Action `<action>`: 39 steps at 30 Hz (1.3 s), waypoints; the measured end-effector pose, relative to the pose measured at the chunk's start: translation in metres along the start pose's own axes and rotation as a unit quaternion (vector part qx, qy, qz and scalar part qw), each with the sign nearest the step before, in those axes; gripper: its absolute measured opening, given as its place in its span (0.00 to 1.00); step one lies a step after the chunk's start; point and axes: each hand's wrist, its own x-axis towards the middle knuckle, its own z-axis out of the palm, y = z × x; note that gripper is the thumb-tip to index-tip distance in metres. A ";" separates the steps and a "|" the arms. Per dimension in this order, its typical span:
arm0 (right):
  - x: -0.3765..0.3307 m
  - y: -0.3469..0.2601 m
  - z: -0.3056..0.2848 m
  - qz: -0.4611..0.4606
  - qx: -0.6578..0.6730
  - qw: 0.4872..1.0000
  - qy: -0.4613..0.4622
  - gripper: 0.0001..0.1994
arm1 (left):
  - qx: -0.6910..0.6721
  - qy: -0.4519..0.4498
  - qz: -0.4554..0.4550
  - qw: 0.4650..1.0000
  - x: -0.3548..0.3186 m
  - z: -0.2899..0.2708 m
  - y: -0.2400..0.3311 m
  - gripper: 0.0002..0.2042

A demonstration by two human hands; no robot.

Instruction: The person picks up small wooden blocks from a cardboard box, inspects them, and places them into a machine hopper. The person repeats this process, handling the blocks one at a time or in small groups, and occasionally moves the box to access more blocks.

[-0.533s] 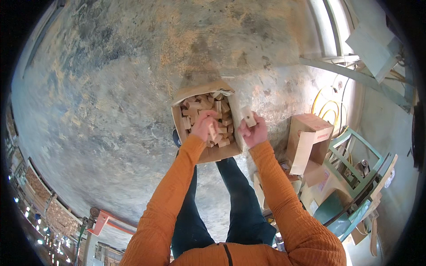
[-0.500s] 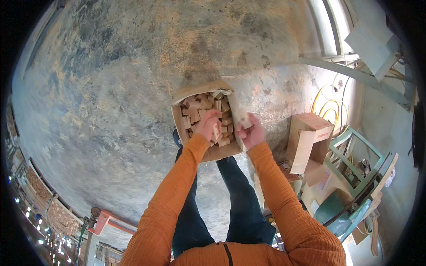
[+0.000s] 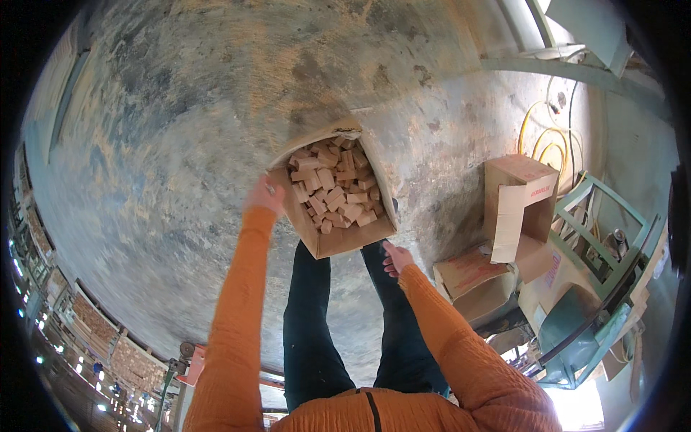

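A cardboard box [image 3: 332, 247] with raised flaps stands just beyond my feet, filled with small pale wooden blocks [image 3: 338, 191] lying in a jumble. At the box's left corner is my left hand [image 3: 266, 196], smeared by motion. Whether its fingers grip the cardboard there, I cannot make out. My right hand [image 3: 397, 258] hovers by the near right corner over my leg, fingers loosely bent and apart, with nothing visible in them.
To the right stand an open cardboard box [image 3: 507, 216] and a lower carton [image 3: 471, 277]. Beyond them are a green metal frame [image 3: 601, 227], a green chair-like piece [image 3: 568, 324] and a coiled yellow hose [image 3: 551, 144]. Stacked wood [image 3: 137, 367] lies far left.
My left hand has left the blocks and swung out to the box's left corner. The right hand has come down toward the near corner; the pale piece in it is gone from view.
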 end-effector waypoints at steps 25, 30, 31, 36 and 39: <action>0.064 0.056 0.008 -0.143 -0.073 0.979 0.127 0.30 | 0.522 -0.239 0.156 0.804 -0.059 -0.008 0.034 0.25; 0.085 0.066 -0.033 -0.240 -0.167 0.946 0.137 0.27 | 0.487 -0.197 0.252 0.813 -0.081 -0.002 0.046 0.25; 0.082 0.077 -0.049 -0.257 -0.171 0.940 0.148 0.26 | 0.467 -0.196 0.281 0.815 -0.090 0.000 0.055 0.25; -0.017 0.107 -0.100 -0.315 -0.145 0.922 0.174 0.23 | 0.486 -0.181 0.245 0.819 -0.183 -0.065 0.101 0.25; -0.128 0.128 -0.161 -0.326 -0.122 0.921 0.175 0.21 | 0.436 -0.178 0.354 0.808 -0.260 -0.128 0.154 0.16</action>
